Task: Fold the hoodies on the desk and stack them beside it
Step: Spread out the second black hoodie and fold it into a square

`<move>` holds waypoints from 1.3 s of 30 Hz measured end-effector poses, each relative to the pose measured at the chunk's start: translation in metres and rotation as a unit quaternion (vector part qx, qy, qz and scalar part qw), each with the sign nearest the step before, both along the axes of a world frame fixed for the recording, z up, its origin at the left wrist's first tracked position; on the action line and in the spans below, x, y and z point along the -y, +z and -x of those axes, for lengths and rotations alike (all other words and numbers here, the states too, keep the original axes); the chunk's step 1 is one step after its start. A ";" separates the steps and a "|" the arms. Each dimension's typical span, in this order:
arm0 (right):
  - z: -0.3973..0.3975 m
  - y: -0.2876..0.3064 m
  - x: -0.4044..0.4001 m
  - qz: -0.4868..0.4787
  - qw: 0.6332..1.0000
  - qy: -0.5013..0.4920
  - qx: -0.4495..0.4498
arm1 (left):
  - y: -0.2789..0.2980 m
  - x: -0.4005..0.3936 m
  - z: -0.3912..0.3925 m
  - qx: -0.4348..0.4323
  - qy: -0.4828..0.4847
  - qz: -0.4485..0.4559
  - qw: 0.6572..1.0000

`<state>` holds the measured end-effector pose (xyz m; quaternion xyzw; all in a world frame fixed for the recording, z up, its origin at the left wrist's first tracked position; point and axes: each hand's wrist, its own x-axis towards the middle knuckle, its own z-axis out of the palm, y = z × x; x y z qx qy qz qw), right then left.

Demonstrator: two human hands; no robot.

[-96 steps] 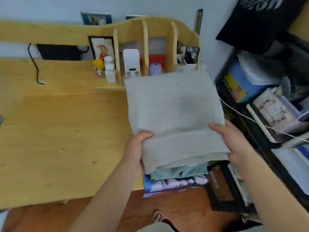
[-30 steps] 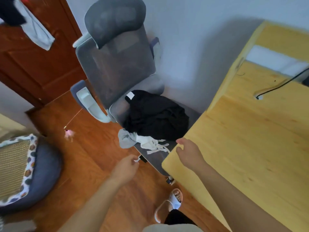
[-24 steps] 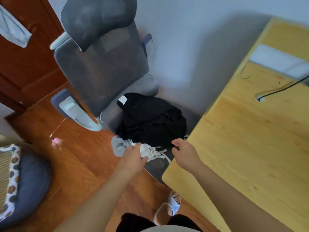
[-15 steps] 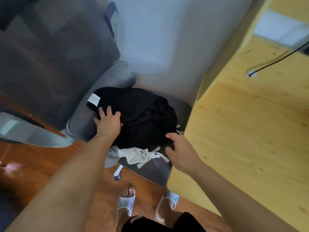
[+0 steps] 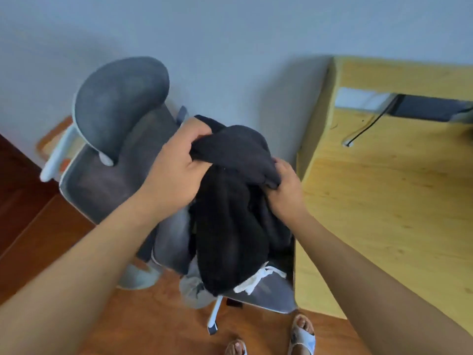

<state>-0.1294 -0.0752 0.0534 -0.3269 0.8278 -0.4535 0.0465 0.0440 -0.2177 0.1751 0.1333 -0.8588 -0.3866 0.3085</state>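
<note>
Lifted since half a second ago: black hoodie [image 5: 230, 213], formerly heaped on the chair seat with the left hand flat on it and the right hand beside it, now raised clear and hanging in a bunch. Fingers, left hand [image 5: 176, 170]: curled tight round a thick roll of the dark fabric at the top of the bundle, thumb side toward the camera. Fingers, right hand [image 5: 286, 193]: closed on a fold of the same cloth just right of and slightly below the left grip, the two hands near each other. Below the fingers: the garment's bulk droops in a long twisted mass, its lower end close to or touching the seat; cannot tell which. Under that end: a pale garment with white drawstrings [image 5: 258, 278] lying on the seat. Behind and left of the fingers: grey office chair [image 5: 107, 139], headrest and mesh back. Right of the fingers: wooden surface [image 5: 384, 213], with a dark cable [image 5: 363, 129] at its far part. Handling note, as judgement: the grip is too central to open the hoodie; likely best to carry it right over the surface, then work each hand outward to a shoulder seam or the hem, shake it flat, and lay it face down before folding the sleeves in. Keep the trailing end from snagging the pale garment or the chair arm.
</note>
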 end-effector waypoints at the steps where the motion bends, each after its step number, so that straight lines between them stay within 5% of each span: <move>1: 0.008 0.033 -0.007 0.040 0.999 -0.017 -0.003 | 0.027 -0.004 0.007 -0.041 -0.001 0.008 0.999; 9: 0.067 0.352 -0.126 0.228 0.944 -0.146 -0.188 | 0.282 -0.074 0.073 -0.309 -0.045 0.132 0.941; 16: 0.091 0.478 -0.289 0.198 0.891 -0.206 -0.353 | 0.382 -0.182 0.118 -0.308 -0.055 0.230 0.922; 22: 0.147 0.412 -0.413 -0.021 0.948 -0.114 -0.297 | 0.306 -0.275 0.182 -0.170 -0.032 0.251 0.952; 30: 0.184 0.169 -0.476 -0.139 0.986 -0.082 -0.035 | 0.047 -0.350 0.253 0.153 0.032 0.168 0.973; 32: 0.181 0.105 -0.490 -0.163 0.981 -0.084 0.063 | -0.021 -0.373 0.256 0.250 0.049 0.134 0.958; 35: 0.164 0.044 -0.503 -0.119 0.946 -0.114 0.279 | -0.087 -0.426 0.245 0.363 0.075 -0.033 0.928; 39: 0.160 0.035 -0.506 -0.101 0.873 -0.136 0.458 | -0.118 -0.506 0.220 0.255 -0.082 -0.143 0.953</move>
